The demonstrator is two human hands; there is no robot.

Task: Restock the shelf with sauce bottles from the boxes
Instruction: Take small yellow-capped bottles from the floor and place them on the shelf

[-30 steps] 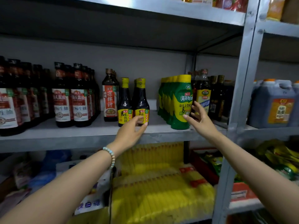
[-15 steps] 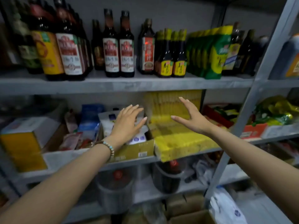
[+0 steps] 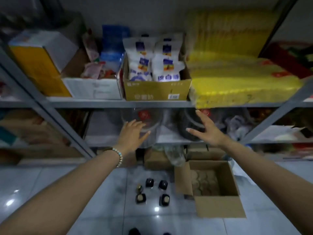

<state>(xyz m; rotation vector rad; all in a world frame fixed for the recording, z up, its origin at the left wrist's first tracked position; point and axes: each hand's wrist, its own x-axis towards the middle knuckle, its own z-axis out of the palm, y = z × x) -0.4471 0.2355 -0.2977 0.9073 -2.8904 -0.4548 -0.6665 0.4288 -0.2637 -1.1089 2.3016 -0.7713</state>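
Note:
Several dark sauce bottles (image 3: 152,192) stand upright on the tiled floor, seen from above, just left of an open cardboard box (image 3: 215,207) that shows round caps inside. My left hand (image 3: 133,135) with a bead bracelet hangs open, fingers spread, in front of the low shelf (image 3: 101,103). Level with it to the right, my right hand (image 3: 205,128) is also open and holds nothing. Both hands are well above the floor bottles. The sauce shelf is out of view above.
A brown carton of white bags (image 3: 156,89), yellow packs (image 3: 237,82) and a yellow-and-white box (image 3: 39,65) fill the shelf ahead. Clear tubs with red lids (image 3: 144,119) sit on the shelf below. Slanted metal uprights (image 3: 55,119) flank the bay. More cartons (image 3: 159,160) lie underneath.
My view has tipped from the sauce shelf down to the floor. Both hands have come away from the bottles on the shelf and dropped lower, still open.

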